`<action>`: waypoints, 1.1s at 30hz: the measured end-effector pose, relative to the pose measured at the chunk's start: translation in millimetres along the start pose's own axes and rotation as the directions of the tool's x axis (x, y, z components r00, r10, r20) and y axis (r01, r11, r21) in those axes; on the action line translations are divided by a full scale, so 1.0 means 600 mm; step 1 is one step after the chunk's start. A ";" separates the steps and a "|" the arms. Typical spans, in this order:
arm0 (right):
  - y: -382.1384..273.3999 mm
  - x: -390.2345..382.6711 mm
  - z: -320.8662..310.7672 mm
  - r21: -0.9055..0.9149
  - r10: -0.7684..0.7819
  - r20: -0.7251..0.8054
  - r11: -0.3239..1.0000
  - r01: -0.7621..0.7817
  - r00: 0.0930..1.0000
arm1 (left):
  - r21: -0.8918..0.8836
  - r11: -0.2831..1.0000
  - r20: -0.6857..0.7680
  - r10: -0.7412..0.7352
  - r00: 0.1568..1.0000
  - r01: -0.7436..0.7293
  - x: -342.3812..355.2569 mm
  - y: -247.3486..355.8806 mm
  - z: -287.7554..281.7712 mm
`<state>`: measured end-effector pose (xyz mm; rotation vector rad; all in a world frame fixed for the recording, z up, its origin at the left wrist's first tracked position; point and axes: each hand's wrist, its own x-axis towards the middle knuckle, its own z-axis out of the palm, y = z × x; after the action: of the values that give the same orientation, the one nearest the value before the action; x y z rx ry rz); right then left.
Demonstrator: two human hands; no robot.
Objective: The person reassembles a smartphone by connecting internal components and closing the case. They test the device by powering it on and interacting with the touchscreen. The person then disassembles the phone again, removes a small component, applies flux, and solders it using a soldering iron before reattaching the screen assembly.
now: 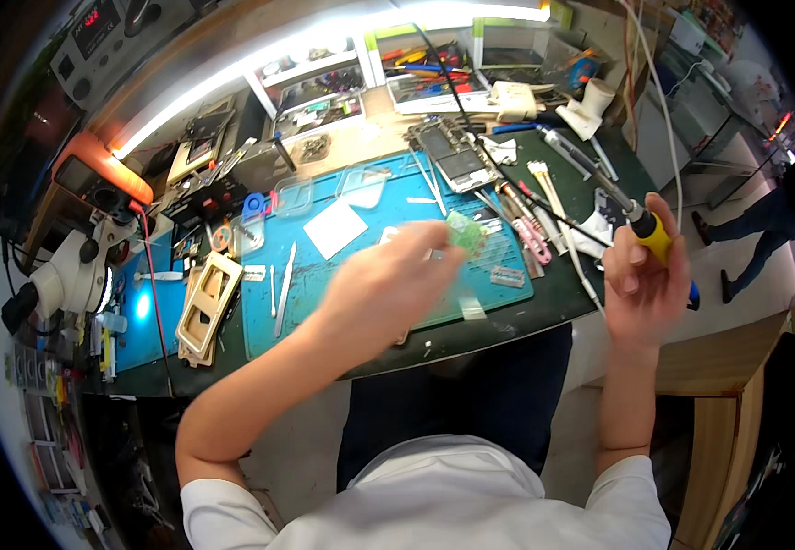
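My left hand (pixel 399 280) is over the blue work mat (pixel 324 298), blurred by motion. Its fingers are curled together, and whatever they pinch is hidden. Right by its fingertips is a green translucent piece (pixel 467 235); I cannot tell if they touch it. At the right, off the bench edge, my right hand (pixel 646 289) is raised and closed around the yellow grip of a soldering iron (pixel 651 240). Its metal shaft points up and to the left. A white square sheet (pixel 335 228), tweezers (pixel 285 289) and a small metal plate (pixel 507 276) lie on the mat.
A phone circuit board (pixel 453 152) lies at the back of the mat. Several pens and tools (pixel 527 220) crowd its right side. Left are a microscope (pixel 72 275), an orange multimeter (pixel 99 179) and a beige frame (pixel 208 307). Another person's legs (pixel 756 234) show far right.
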<state>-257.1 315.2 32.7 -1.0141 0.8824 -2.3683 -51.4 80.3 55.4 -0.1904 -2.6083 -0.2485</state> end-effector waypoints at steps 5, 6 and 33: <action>0.060 -0.050 0.043 -0.268 0.031 0.059 0.963 -0.014 0.998 | -0.661 0.679 -0.299 -0.629 0.718 0.319 -0.184 -0.007 -0.049; 0.076 -0.064 0.061 -0.324 0.037 0.056 0.946 -0.017 0.998 | -0.686 0.653 -0.301 -0.655 0.693 0.320 -0.212 0.003 -0.043; 0.177 -0.096 0.127 -0.730 0.070 0.332 0.651 0.208 0.941 | 0.059 0.933 -0.076 -0.351 0.933 0.355 -0.262 0.008 -0.013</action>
<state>-149.3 243.6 -28.3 -1.7208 1.7858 -1.7462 88.3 69.8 -16.2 0.3123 -2.5675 -0.2784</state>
